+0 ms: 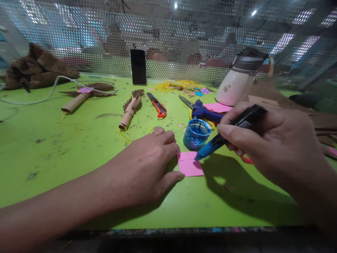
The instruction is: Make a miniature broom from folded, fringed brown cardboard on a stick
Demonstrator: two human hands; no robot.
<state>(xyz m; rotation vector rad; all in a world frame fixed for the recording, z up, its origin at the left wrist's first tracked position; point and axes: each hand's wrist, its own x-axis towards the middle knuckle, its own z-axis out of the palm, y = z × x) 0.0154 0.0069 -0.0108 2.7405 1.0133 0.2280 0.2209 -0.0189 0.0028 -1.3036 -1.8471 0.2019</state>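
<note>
Left hand (147, 165) lies flat, fingers released, pinning pink paper square (190, 163) on green surface (79, 158), right hand (273, 144) fingers grasping blue-tipped glue pen (226, 135), tip touching the square beside blue paint pot (197, 133); no readable writing

The left forearm enters from eight o'clock and runs toward the centre. The left hand (147, 168) lies palm down, fingers spread and lightly curled, thumb stretched out toward three o'clock; a ring sits on one finger. The right arm comes in from four o'clock. The right hand (276, 144) is raised, wrist bent, with fingers and thumb closed in a writing grip, fingertips pointing toward nine o'clock.
</note>
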